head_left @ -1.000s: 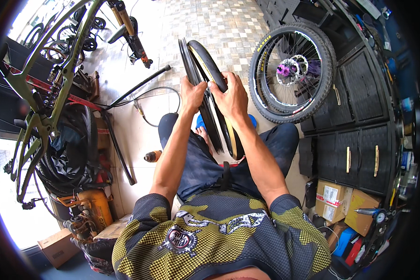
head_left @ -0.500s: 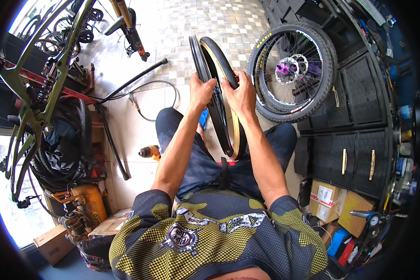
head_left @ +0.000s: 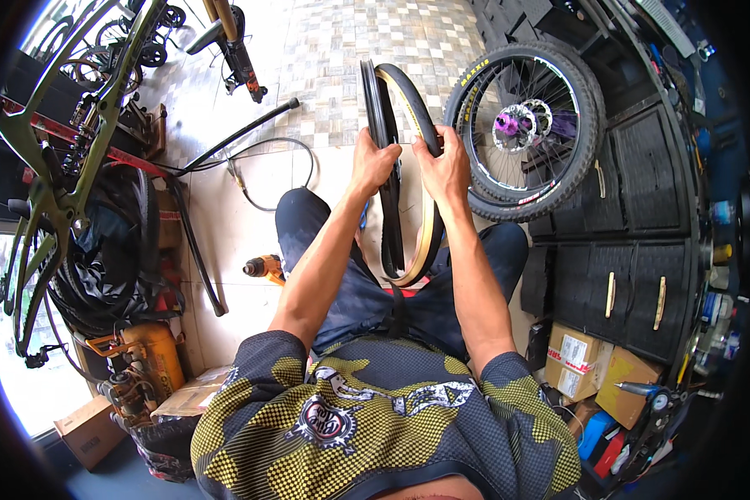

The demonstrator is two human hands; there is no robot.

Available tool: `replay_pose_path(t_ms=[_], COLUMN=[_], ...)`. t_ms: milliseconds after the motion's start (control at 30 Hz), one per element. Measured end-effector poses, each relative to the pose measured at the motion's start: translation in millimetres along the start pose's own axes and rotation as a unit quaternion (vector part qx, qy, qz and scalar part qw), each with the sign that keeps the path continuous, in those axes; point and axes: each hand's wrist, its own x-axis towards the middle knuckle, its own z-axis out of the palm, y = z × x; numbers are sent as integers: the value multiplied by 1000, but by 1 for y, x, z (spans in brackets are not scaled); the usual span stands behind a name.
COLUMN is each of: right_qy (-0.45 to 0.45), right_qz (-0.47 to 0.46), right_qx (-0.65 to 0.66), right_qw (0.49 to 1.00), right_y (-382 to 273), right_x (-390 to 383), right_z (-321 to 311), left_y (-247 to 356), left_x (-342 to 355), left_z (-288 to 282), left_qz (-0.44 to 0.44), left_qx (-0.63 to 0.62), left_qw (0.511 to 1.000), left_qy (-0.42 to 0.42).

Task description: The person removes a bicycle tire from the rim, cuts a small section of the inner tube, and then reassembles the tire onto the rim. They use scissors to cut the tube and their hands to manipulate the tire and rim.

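Observation:
My left hand (head_left: 377,163) is closed round a bare black bicycle rim (head_left: 373,100), its thumb pointing right. No spokes or hub show in the rim, which stands nearly edge-on between my knees. Just right of it, my right hand (head_left: 444,169) grips a bicycle tyre (head_left: 429,237) with black tread and tan sidewalls, the thumb lying on its inner side. Rim and tyre stand side by side, overlapping low down near my lap. Whether they touch there I cannot tell.
Two knobbly-tyred wheels (head_left: 577,167) with purple hubs lean at black drawers (head_left: 646,167) on the right. An orange power drill (head_left: 264,267) lies beside my left leg. A green bike frame (head_left: 100,158) stands left, near a black tube (head_left: 196,250) and a looped cable (head_left: 312,171).
Both hands have shifted slightly right with the rim and tyre. The rim stands straighter, and the tyre is turned so that more of its open loop shows.

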Motion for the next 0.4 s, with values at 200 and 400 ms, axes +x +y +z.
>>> replay_pose_path(t_ms=[200,400], right_qy=[-1,-53], right_qz=[-38,-42], right_qx=[-13,-31], right_qw=[999,997], right_y=[-14,-22], right_x=[20,28], right_z=[-4,8], left_y=[31,33], left_x=[-14,-17], left_z=[-23,-26], left_qz=[-56,-37], left_qx=[-26,-1], left_qw=[997,999], left_qy=[-39,-20])
